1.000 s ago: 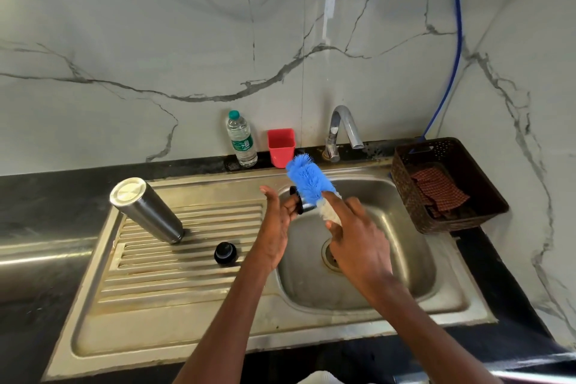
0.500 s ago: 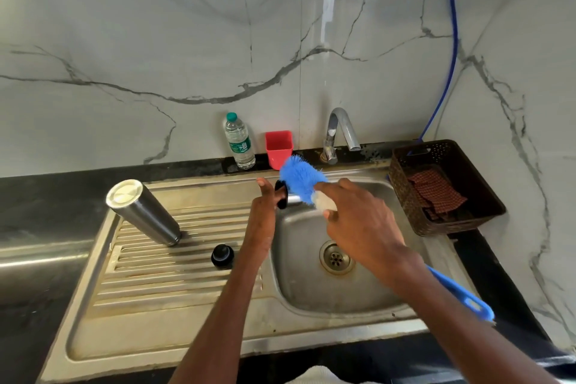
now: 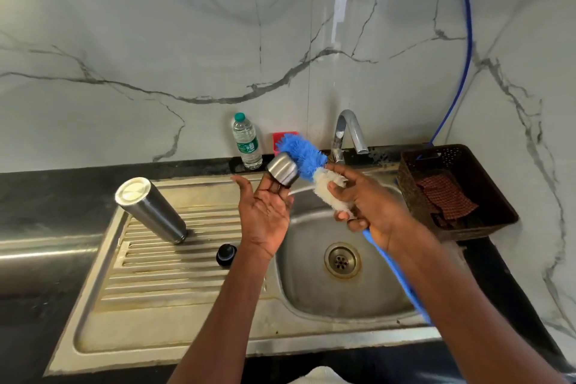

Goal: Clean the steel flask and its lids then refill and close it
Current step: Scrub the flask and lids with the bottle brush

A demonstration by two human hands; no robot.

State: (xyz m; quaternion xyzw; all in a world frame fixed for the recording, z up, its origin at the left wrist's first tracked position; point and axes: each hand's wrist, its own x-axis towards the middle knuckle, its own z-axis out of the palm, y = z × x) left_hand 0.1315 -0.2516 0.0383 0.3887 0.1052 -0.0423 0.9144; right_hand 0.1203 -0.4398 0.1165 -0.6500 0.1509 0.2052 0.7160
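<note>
Stainless-steel sink unit [image 3: 174, 333] set into a dark countertop [image 3: 37, 196], backed by white marble-veined wall panels [image 3: 124, 40] meeting in a corner at right. Steel flask [image 3: 152, 210] stood upside down on the ribbed drainboard, leaning slightly; small black inner lid [image 3: 226, 255] just in front of it, apart. Against the wall: plastic water bottle [image 3: 247, 142], red cup [image 3: 278, 140] partly hidden, chrome tap [image 3: 347, 134]. Dark perforated basket [image 3: 486, 196] at right holding a checked cloth [image 3: 445, 196], with a blue hose [image 3: 464, 56] rising behind. Over the basin, steel outer lid [image 3: 283, 170] pinched at the fingertips of the left hand [image 3: 265, 215], palm up, thumb spread wide. Bottle brush [image 3: 307, 159] gripped by the right hand [image 3: 374, 209], fingers curled round its white bristles, blue head touching the lid. Compared with half a second earlier: left palm turned upward, lid's steel side shown, brush head raised toward the wall.
</note>
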